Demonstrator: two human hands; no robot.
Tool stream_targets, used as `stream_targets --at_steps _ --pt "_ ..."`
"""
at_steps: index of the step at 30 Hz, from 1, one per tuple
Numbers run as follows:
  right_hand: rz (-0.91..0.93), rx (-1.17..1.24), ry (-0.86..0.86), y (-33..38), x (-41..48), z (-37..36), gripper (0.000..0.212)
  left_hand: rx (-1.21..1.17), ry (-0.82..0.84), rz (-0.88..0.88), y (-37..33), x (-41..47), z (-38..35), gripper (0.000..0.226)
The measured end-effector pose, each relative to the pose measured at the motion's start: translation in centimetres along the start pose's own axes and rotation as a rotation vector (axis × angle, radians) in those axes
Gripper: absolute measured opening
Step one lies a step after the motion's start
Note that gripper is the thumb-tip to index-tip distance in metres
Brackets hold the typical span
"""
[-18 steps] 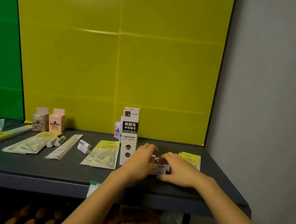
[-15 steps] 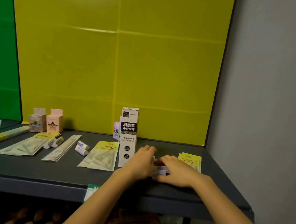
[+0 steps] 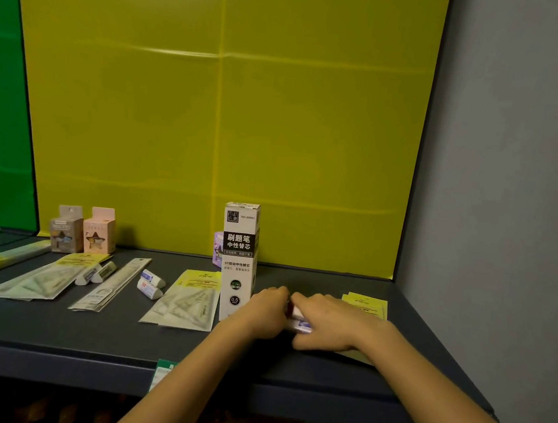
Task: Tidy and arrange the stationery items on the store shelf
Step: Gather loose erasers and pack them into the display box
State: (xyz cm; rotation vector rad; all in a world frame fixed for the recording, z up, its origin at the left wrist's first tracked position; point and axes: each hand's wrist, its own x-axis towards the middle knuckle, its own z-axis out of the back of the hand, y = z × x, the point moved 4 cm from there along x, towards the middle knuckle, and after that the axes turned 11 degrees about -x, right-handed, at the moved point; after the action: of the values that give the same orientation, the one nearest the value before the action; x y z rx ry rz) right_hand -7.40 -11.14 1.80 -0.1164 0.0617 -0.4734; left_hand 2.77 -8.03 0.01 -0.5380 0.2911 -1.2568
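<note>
On the dark shelf [image 3: 51,328] my left hand [image 3: 265,311] and my right hand [image 3: 326,321] meet around small white erasers [image 3: 298,320] with purple print, fingers curled over them from both sides. A tall white refill box [image 3: 238,258] stands upright just left of my left hand. Flat ruler-set packets [image 3: 189,300] lie left of the box, and yellow-headed packets [image 3: 366,305] lie under and behind my right hand. Two loose erasers [image 3: 150,284] lie further left.
Two small star-window boxes [image 3: 81,230] stand at the back left, with a purple box [image 3: 217,248] behind the refill box. More long packets [image 3: 40,277] and a slim ruler pack [image 3: 115,283] lie to the left. A grey wall [image 3: 512,201] bounds the right; a price tag [image 3: 160,373] hangs on the front edge.
Both hands stay pressed together around the small erasers at almost the same spot beside the refill box; the view shifts slightly.
</note>
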Motion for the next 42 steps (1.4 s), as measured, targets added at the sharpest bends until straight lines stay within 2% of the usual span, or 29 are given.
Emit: stream_targets --at_steps 3,9,16,21,24,27,29,31,33,38,42 --pt "0.011 0.144 -0.069 -2.0 -1.3 1.2 0.025 0.058 -0.009 0.001 0.0 0.3 -0.5 0.037" --pt "-0.014 0.309 -0.205 -5.5 -4.6 2.1 0.023 0.198 -0.033 0.039 -0.7 0.7 -1.3 0.049" --pt "-0.052 0.471 -0.276 -6.8 -6.1 0.7 0.017 0.056 0.078 0.082 -1.6 0.8 -0.9 0.050" --pt "-0.071 0.481 -0.322 -6.3 -6.4 0.6 0.021 0.083 0.010 -0.007 -2.8 -0.7 -0.9 0.032" --pt "-0.044 0.486 -0.372 -5.2 -6.8 1.8 0.022 0.066 -0.125 -0.075 -3.7 -3.2 0.8 0.031" --pt "0.016 0.481 -0.432 -3.0 -7.0 3.7 0.024 -0.062 -0.285 -0.130 -2.7 -7.4 4.9 0.035" --pt "0.068 0.475 -0.467 -0.8 -6.7 4.8 0.024 -0.104 -0.387 -0.099 -0.4 -10.5 8.3 0.028" --pt "0.136 0.491 -0.484 1.8 -5.8 5.6 0.026 -0.097 -0.485 -0.037 2.5 -13.8 11.5 0.024" --pt "0.216 0.503 -0.501 5.0 -4.4 6.3 0.026 -0.098 -0.549 0.043 5.5 -16.9 14.0 0.029" --pt "0.441 0.519 -0.527 14.0 0.0 7.5 0.025 -0.092 -0.662 0.271 13.7 -24.2 18.9 0.031" --pt "0.554 0.532 -0.501 21.9 4.0 7.9 0.024 -0.006 -0.745 0.397 19.3 -30.6 21.8 0.034"
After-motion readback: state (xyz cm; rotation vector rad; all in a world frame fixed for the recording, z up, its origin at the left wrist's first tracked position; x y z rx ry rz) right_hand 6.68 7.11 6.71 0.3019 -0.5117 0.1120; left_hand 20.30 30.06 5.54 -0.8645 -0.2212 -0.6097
